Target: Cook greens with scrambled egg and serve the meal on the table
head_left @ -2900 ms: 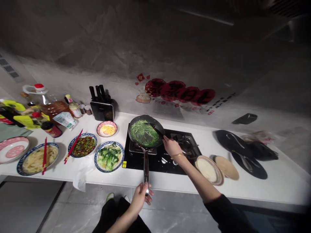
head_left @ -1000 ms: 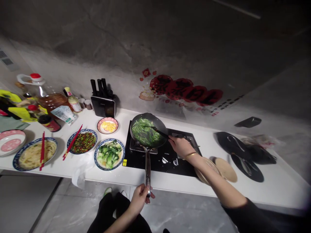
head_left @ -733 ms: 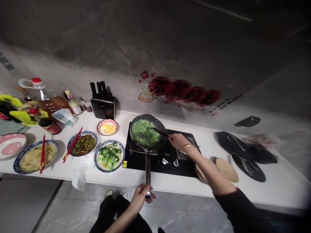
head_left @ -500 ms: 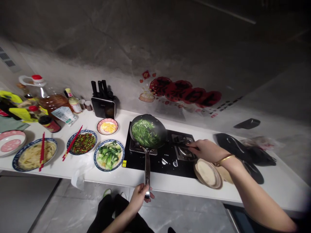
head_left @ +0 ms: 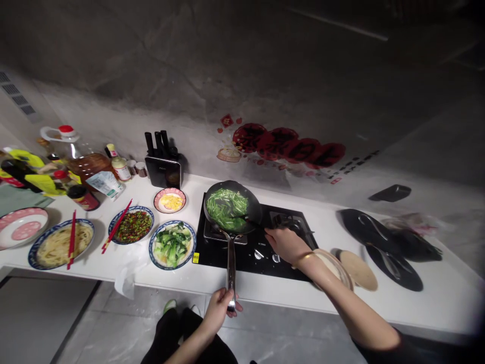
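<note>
Our left hand (head_left: 220,312) has its fingers wrapped around the end of the pan handle (head_left: 231,263). Beyond them sits the pan (head_left: 232,207) of green stalks (head_left: 226,208) on the stove (head_left: 257,242). Our right hand (head_left: 285,243) grips a dark spatula (head_left: 248,221), its tip in the greens. Left of the fingers: a bok choy bowl (head_left: 172,244).

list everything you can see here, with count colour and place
frying pan: 1, dark, on left burner, holds green vegetables
spatula: 1, dark, in pan
hob: 1, black, counter centre
bok choy plate: 1, blue-rimmed, left of hob
chopped pepper plate: 1, blue-rimmed, red chopsticks on rim
noodle plate: 1, blue-rimmed, far left
egg dish: 1, pink
knife block: 1, black, by wall
oil bottle: 1, amber, red cap
left hand: grips pan handle
right hand: holds spatula
</note>
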Demonstrator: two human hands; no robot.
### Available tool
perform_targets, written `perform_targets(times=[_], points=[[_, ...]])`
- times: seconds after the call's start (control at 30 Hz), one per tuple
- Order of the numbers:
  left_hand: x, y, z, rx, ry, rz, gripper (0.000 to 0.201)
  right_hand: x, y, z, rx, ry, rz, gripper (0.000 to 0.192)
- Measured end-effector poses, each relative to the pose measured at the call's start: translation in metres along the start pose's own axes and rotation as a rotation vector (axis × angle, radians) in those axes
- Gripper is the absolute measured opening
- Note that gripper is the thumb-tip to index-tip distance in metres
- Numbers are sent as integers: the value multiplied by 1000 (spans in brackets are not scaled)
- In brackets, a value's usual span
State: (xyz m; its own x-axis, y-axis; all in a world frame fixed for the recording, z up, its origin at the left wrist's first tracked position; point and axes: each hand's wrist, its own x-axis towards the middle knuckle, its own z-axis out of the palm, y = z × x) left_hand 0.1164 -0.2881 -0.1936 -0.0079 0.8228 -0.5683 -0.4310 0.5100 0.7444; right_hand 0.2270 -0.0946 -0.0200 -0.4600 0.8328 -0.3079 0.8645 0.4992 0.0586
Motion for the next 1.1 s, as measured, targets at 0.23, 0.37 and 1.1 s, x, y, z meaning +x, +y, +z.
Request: perform_targets(times=[0.23, 0.37, 1.1], points=[[-1, -1, 0, -9, 11, 12, 61, 23, -22, 15, -66, 2, -18, 38], [-1, 0, 0, -21, 5, 15, 60, 44, -14, 13, -42, -27, 90, 38], [6, 8, 11, -258, -28, -101, 65, 21, 3, -16, -100, -20, -134, 37]])
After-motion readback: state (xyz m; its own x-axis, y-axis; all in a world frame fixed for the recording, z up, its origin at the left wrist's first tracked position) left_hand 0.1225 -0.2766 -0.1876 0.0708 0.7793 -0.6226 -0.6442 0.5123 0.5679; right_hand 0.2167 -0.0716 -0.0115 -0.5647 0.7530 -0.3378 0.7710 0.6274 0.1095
